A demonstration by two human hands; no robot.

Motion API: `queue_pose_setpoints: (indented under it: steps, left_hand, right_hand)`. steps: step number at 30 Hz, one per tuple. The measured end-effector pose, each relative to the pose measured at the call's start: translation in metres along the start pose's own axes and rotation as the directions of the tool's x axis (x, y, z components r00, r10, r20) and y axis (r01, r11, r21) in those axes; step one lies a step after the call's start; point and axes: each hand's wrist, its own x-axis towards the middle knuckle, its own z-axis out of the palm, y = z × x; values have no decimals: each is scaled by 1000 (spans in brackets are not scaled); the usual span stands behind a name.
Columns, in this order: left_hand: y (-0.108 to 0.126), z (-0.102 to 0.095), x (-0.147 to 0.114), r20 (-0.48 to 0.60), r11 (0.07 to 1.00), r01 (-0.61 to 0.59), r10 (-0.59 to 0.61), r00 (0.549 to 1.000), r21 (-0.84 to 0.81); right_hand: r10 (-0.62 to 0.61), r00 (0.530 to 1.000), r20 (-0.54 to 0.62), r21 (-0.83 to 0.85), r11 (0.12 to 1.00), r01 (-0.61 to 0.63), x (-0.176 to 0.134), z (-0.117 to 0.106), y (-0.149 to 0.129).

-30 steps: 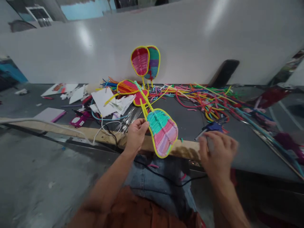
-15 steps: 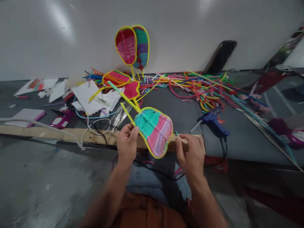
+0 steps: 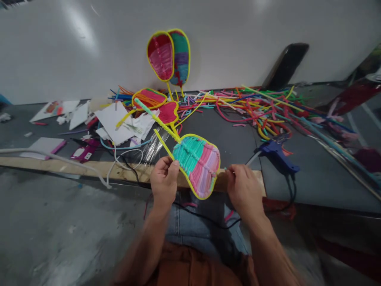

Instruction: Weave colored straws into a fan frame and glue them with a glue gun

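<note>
My left hand (image 3: 164, 179) pinches the lower left edge of a petal-shaped pipe-cleaner piece (image 3: 196, 165), with thumb and fingers closed on its yellow rim. Teal, pink and lilac pipe cleaners fill the piece, and a yellow and mint stem (image 3: 156, 118) reaches up and left from it. To the right of the petal, apart from it, my right hand (image 3: 244, 190) has its thumb and fingertips pressed together. A tiny teal bit of pipe cleaner (image 3: 226, 169) just shows at those fingertips; the rest is hidden.
Two finished-looking yellow-rimmed petals (image 3: 161, 56) lean on the white wall. Loose pipe cleaners (image 3: 247, 109) lie along the back. A blue glue gun (image 3: 276, 157) rests on the right, below a black phone (image 3: 287, 65). White paper (image 3: 111, 123) and a white cable (image 3: 74, 165) are on the left.
My right hand has turned and its fingers have curled in, hiding most of the teal bit. The petal stays in my left hand. The whole view has shifted slightly.
</note>
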Motion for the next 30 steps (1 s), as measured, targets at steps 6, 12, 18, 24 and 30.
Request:
queue_pose_setpoints:
  steps: [6, 12, 18, 24, 30]
  left_hand:
    - [6, 4, -9, -19, 999, -15, 16, 1000, 41]
    - [14, 8, -21, 14, 991, -71, 69, 997, 112]
    - [17, 10, -27, 13, 977, -93, 92, 996, 194]
    - [16, 11, -28, 18, 984, -92, 91, 996, 154]
    - [14, 15, -29, 4, 980, -139, 140, 990, 140]
  right_hand:
    - [-86, 996, 11, 541, 839, 67, -27, -8, -50]
    - [47, 996, 72, 562, 824, -80, -22, -4, -65]
    - [55, 996, 75, 527, 846, -86, -15, -10, -63]
    - [90, 990, 106, 510, 850, -132, -12, -9, -61]
    - [61, 987, 147, 519, 845, -130, -13, -7, -57]
